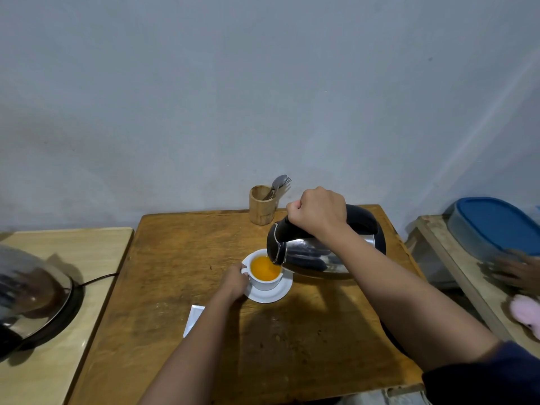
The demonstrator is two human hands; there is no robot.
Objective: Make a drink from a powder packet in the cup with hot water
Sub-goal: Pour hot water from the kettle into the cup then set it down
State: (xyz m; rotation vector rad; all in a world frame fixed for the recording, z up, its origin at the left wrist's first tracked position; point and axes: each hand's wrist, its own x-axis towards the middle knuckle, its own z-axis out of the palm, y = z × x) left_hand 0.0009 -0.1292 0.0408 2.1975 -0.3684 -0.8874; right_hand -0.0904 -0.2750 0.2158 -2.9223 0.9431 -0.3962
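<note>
A white cup [267,284] holding orange liquid stands on a white saucer [277,293] near the middle of the brown wooden table [204,244]. My left hand [233,280] grips the cup's handle on its left side. My right hand [317,213] is closed around the black handle of a steel kettle [324,258], which is tipped leftward with its spout over the cup's rim. A white packet [193,318] lies flat on the table, partly hidden under my left forearm.
A wooden holder [261,204] with a spoon and fork stands at the table's back edge. On a lighter table to the left sits a glass-lidded cooker [32,296] with a black cord. Right: a bench with a blue-lidded container [496,226], another person's hand [517,270], a pink toy [526,314].
</note>
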